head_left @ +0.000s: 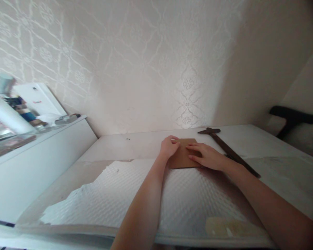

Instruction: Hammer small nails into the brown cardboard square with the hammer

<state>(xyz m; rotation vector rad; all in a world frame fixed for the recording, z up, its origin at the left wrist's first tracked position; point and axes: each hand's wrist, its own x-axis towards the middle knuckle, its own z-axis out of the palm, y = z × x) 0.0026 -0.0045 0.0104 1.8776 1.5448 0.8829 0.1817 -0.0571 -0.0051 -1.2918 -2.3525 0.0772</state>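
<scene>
A flat, rectangular brown board [181, 160], perhaps cardboard or fibreboard, lies on the white surface in front of me. My left hand [169, 147] has its fingers bent around the board's left edge. On the right part of the board rests my right hand [208, 155], its thumb and fingers apart with the tips touching the top. A hammer [231, 151] with a dark head and a long brown handle lies just right of my right hand, its head toward the wall. Part of the handle's left side is close to my wrist.
A white textured sheet [99, 194] with a torn left edge covers the front of the worn tabletop [283, 177]. Small metal bits [128, 139] lie near the wall. On the left, a white cabinet [47, 173] carries clutter. A black T-shaped handle [291, 116] stands at right.
</scene>
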